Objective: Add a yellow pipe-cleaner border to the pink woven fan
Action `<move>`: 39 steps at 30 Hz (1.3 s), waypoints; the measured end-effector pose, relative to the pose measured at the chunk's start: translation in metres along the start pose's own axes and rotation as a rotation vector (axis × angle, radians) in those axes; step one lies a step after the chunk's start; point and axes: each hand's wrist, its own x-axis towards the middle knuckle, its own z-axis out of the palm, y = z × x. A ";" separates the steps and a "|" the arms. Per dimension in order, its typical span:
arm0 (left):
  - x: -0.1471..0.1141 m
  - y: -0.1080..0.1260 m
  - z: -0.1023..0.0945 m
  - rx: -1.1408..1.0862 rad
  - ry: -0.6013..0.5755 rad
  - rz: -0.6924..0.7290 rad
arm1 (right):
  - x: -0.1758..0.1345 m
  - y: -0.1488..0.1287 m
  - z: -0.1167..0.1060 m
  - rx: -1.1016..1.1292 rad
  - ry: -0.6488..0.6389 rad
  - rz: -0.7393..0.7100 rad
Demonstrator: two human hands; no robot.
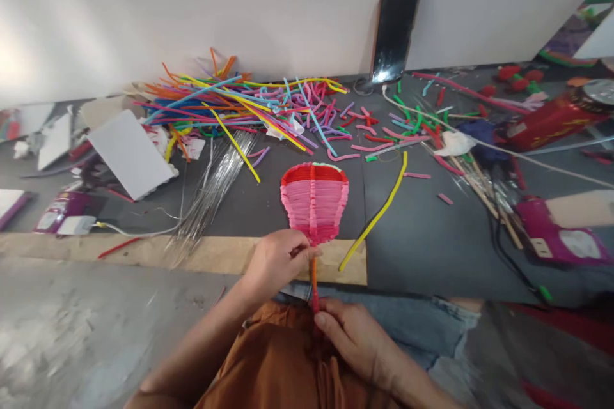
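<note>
A fan-shaped piece wound from pipe cleaners, pink with a red band near its top, stands over the table edge in front of me. Its thin stem runs down toward my lap, orange above and pinkish red lower down. My left hand is closed, pinching the stem just under the fan's base. Lower down, my right hand is closed around the pinkish-red part of the stem, and its fingers partly hide it. A bent yellow pipe cleaner lies on the table to the right of the fan.
Behind the fan lies a heap of coloured pipe cleaners with cut pieces around it. Bare wires lie at left. A phone leans on the wall, a cable beside it. A red can and a purple device are at right.
</note>
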 end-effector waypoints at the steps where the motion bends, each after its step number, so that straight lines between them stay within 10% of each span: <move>1: 0.000 -0.002 0.000 0.057 0.059 0.094 | -0.003 -0.002 -0.011 -0.153 0.016 -0.053; 7: -0.003 -0.016 0.005 0.229 0.261 0.441 | 0.008 -0.004 -0.083 -0.833 0.518 -0.452; 39: -0.013 -0.033 0.008 0.344 0.154 0.566 | 0.064 -0.014 -0.094 -1.093 0.256 -0.665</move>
